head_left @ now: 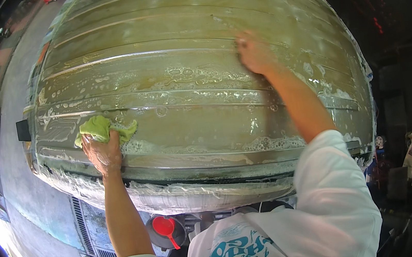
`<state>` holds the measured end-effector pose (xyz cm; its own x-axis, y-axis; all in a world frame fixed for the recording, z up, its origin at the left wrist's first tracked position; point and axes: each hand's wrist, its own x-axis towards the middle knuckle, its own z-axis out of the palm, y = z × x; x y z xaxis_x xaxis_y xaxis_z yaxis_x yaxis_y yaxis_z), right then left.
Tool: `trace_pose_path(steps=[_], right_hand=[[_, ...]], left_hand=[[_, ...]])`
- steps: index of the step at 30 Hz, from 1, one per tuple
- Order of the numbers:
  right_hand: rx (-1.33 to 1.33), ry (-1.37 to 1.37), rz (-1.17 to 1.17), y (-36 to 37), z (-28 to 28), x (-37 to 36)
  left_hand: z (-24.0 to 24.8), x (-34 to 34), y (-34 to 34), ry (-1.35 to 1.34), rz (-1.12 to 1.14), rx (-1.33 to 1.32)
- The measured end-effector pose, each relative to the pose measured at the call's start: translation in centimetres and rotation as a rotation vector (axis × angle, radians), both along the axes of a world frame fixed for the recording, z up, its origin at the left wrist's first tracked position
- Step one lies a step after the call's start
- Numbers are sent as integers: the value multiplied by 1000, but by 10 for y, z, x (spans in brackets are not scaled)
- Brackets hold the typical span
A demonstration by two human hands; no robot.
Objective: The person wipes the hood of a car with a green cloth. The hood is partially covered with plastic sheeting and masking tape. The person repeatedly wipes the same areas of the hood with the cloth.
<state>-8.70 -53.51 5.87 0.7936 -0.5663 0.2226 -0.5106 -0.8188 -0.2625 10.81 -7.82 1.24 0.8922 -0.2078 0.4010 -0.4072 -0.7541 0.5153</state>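
Observation:
A broad ribbed panel (205, 123), shaped like a vehicle's roof, stretches out in front of me, wet and streaked with soap suds. My left hand (103, 155) presses a bunched lime-green cloth (96, 128) onto its near left part, with suds on the fingers. Farther out, right of the middle, my right hand (256, 54) is over the panel with the arm stretched forward. Motion blurs its fingers, and I cannot make out whether anything is in them. Foam (270, 143) gathers along the near ribs.
Crinkled clear plastic film (173, 197) wraps the panel's near edge. Below it stands a dark bucket (159, 241) with a red dipper (164, 226) on it. A concrete floor (31, 188) with a drain grate (82, 225) lies to the left. The right side is dark.

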Motion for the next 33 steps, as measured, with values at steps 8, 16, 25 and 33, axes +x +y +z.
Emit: trace_pose_path(steps=[8, 16, 25, 33], right_hand=[[-96, 36, 59, 45, 3, 58], [-110, -94, -96, -24, -6, -34], [-32, -67, 100, 27, -4, 39], [-84, 62, -5, 4, 1, 6]], left_hand=[[9, -5, -18, 25, -53, -22], [8, -1, -8, 33, -22, 17], [6, 0, -9, 56, -22, 1], [-5, 7, -13, 15, 5, 9]])
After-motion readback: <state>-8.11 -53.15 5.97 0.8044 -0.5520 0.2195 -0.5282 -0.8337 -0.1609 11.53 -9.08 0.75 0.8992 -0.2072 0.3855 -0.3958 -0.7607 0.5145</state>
